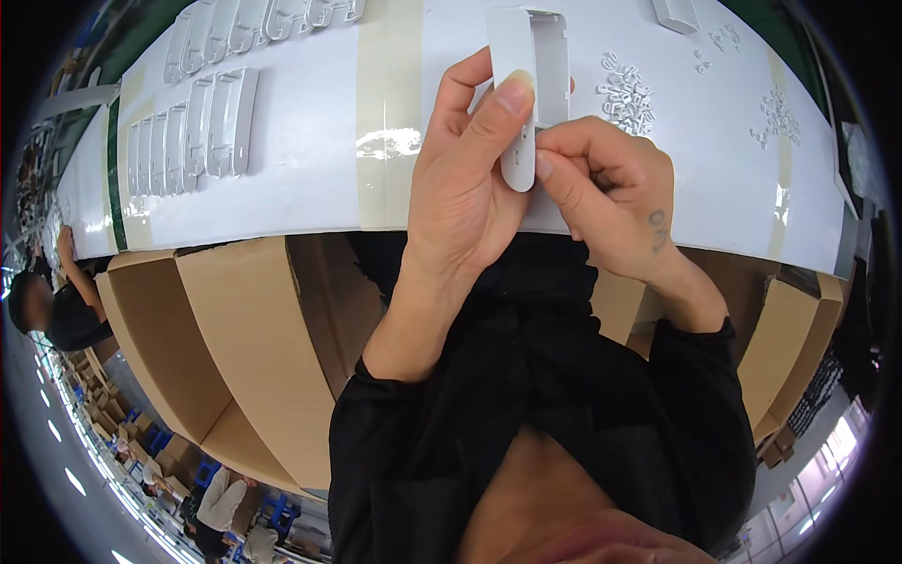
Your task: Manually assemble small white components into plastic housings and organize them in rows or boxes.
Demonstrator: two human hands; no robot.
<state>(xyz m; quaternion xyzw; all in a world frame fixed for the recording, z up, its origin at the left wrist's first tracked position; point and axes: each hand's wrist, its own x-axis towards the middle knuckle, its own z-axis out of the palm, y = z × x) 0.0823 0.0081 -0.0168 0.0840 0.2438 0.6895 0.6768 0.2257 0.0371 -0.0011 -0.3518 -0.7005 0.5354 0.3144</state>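
Note:
My left hand (470, 160) grips a white plastic housing (515, 70), its thumb pressed on the long outer face. The housing is held upright above the table's near edge, its hollow side turned to the right. At its lower right edge my right hand (611, 188) has thumb and forefinger pinched together. Whatever lies between those fingertips is hidden or too small to make out. A pile of small white plastic clips (628, 99) lies on the table just beyond my right hand.
Rows of similar white housings (225, 127) stand at the table's left. Another white piece (676, 14) and more small clips (778, 117) lie at the right. Open cardboard boxes (235, 320) sit below the white table (301, 179). Another person (70, 310) is at far left.

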